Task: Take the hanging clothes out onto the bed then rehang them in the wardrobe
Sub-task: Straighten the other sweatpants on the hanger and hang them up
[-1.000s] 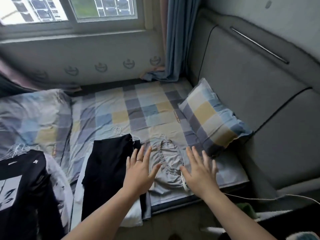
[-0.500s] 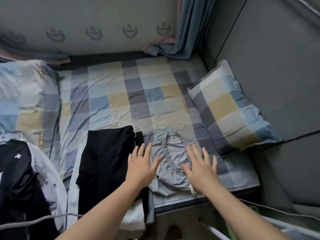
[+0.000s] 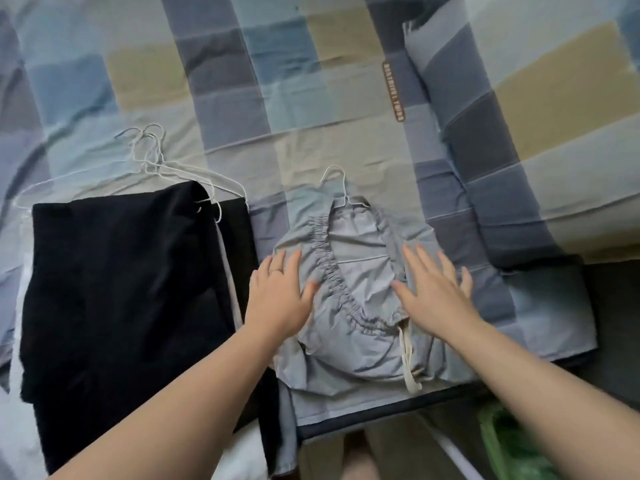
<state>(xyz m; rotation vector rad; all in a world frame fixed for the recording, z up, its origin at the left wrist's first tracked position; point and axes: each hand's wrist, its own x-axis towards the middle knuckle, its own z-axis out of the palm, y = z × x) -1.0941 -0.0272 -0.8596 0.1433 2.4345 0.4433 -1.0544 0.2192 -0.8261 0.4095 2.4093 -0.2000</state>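
**As the head dipped, both hands reached the grey clothes**

As the person leaned in over the bed (image 3: pixel 311 98), the head view came much closer than it was a second before. The window, the curtain and the grey wall behind the bed had dropped out of sight. Only the checked sheet, the pillow (image 3: pixel 519 116) and the clothes were left to see.

The left hand (image 3: pixel 280 299) and the right hand (image 3: pixel 436 292) had moved forward a little. Both were spread wide with straight fingers and held nothing. They looked to be lying flat on the grey clothes (image 3: pixel 356 327), one on each side of the bunched waistband (I could not be sure they pressed down).

The grey clothes lay near the front edge of the bed, on their white hanger (image 3: pixel 334 183), with the hook pointing away from the person. A white cord (image 3: pixel 410 362) trailed from the waistband. Just beside them on the left lay the black clothes (image 3: pixel 121 289), with a bunch of wire hangers (image 3: pixel 156 157) at their top.

I think this piece was now safely laid out and was being smoothed. Taking clothes out looked well along, and hanging them back up had not begun.
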